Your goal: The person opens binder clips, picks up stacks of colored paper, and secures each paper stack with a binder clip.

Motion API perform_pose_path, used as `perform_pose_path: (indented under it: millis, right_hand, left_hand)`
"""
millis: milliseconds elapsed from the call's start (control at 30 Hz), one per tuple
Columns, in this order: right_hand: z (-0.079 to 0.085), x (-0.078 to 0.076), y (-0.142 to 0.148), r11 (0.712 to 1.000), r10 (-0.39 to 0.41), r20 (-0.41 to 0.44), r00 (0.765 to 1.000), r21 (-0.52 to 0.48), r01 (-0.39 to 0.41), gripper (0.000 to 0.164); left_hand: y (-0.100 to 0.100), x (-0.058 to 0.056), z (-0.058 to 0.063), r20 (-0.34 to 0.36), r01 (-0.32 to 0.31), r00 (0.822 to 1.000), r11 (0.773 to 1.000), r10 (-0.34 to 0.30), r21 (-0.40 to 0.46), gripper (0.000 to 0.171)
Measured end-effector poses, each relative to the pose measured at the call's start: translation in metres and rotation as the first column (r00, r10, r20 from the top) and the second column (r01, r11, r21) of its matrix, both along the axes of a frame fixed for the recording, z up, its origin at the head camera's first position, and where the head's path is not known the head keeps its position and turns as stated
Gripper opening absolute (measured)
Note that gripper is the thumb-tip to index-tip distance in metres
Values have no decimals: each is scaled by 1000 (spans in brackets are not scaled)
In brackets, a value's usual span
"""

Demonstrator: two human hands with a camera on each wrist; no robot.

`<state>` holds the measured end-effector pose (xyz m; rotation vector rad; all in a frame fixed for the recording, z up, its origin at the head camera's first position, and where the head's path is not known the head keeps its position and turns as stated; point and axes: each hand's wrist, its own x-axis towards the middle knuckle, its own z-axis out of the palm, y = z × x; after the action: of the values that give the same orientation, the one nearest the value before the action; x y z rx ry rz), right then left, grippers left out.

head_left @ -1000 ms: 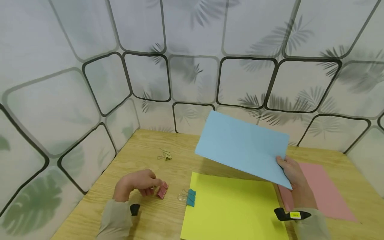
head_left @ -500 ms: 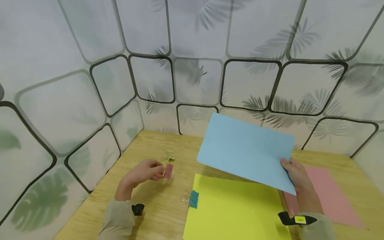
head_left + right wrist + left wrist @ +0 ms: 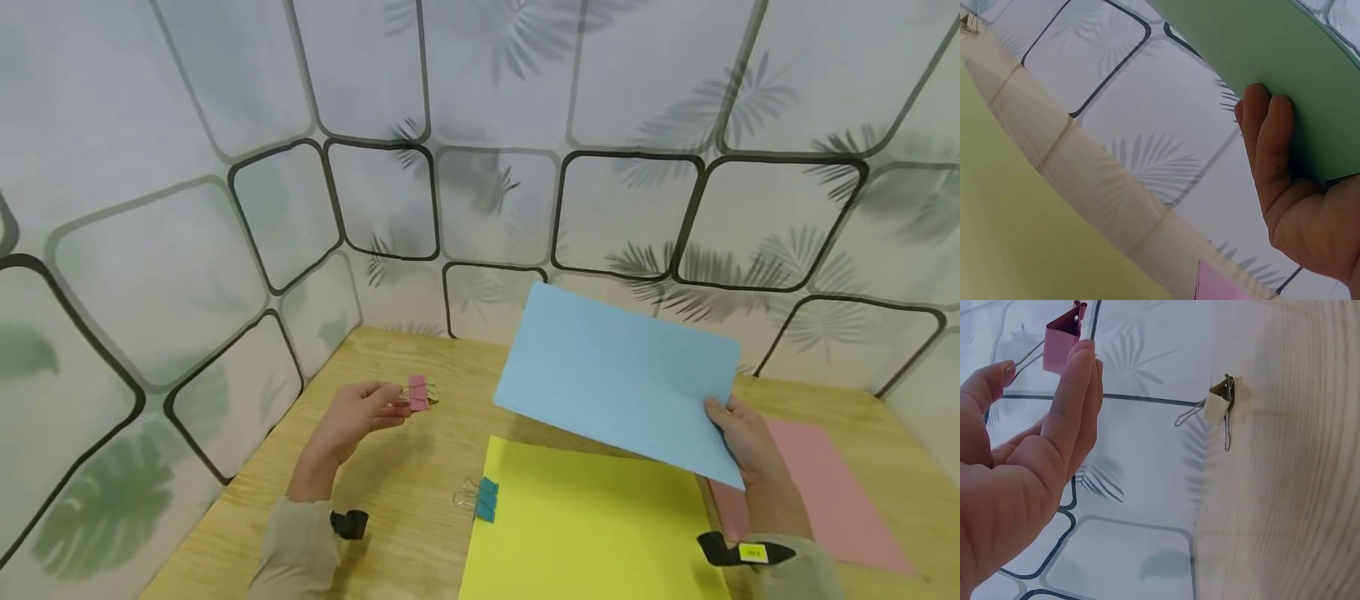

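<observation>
My left hand (image 3: 351,423) pinches a pink binder clip (image 3: 417,392) by its wire handle, with thumb and fingers. In the left wrist view the pink clip (image 3: 1060,347) is up off the table, its mouth pointing away from the palm. A pale yellow binder clip (image 3: 1216,407) rests on the table beyond it, partly hidden behind the pink one in the head view. My right hand (image 3: 750,446) grips the right end of blue paper (image 3: 615,375), thumb on top and fingers underneath. The paper is tilted above the table, and its underside (image 3: 1260,69) looks greenish in the right wrist view.
Yellow paper (image 3: 585,525) lies on the wooden table (image 3: 405,525) in front, with a teal binder clip (image 3: 486,500) on its left edge. Pink paper (image 3: 817,492) lies at the right, partly behind the right forearm. A patterned cloth wall (image 3: 487,200) stands behind the table.
My left hand has lifted the pink binder clip from low over the table and carried it away from me, up to the yellow clip in view. The right hand and blue paper have hardly moved.
</observation>
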<state>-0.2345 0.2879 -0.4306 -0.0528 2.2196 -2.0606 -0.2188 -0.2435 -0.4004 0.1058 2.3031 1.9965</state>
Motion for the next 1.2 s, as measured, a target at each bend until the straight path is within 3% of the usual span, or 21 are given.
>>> perform_pose_path:
  millis: [200, 600, 900, 1200]
  right_hand:
    - [0, 2, 0, 1000, 0, -39, 999, 8, 0, 78]
    - [5, 1, -1, 997, 4, -37, 999, -75, -7, 78]
    - [7, 3, -6, 1000, -18, -27, 999, -7, 18, 76]
    - [10, 3, -12, 1000, -13, -31, 999, -5, 13, 76]
  left_hand:
    - [2, 2, 2, 3, -45, 999, 998, 45, 39, 49]
    - [4, 2, 2, -4, -52, 999, 997, 52, 60, 51]
    - [12, 2, 7, -33, -67, 997, 997, 69, 40, 46]
    - [22, 3, 9, -17, -37, 999, 991, 40, 131, 42]
